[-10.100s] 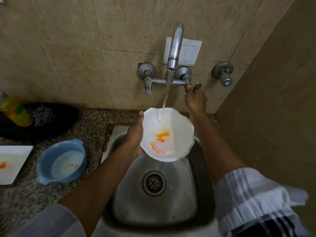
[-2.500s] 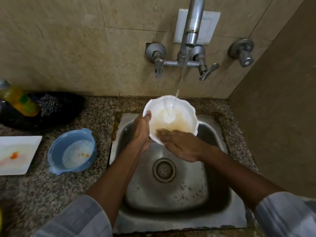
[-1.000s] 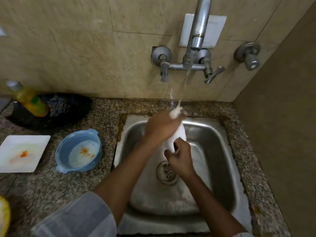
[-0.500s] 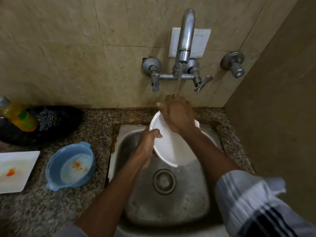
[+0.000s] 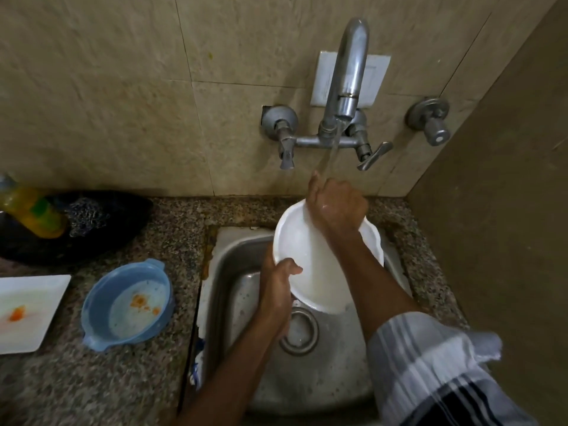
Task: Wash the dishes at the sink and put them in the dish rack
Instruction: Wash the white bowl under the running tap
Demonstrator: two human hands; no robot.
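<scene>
Rinsing step, by the look of it: white bowl (image 5: pixel 319 272) held tilted over the sink (image 5: pixel 233 272), under the tap (image 5: pixel 347 87) stream so water can run off toward the drain. Left hand (image 5: pixel 276 287) steadies the near rim, thumb curled over the edge, fingers behind, unseen. Right hand (image 5: pixel 335 207) rests on the far rim beneath the water; finger posture unclear. Blue bowl (image 5: pixel 129 302) and white plate (image 5: pixel 27 312) wait, stained, on the tabletop (image 5: pixel 92 388).
</scene>
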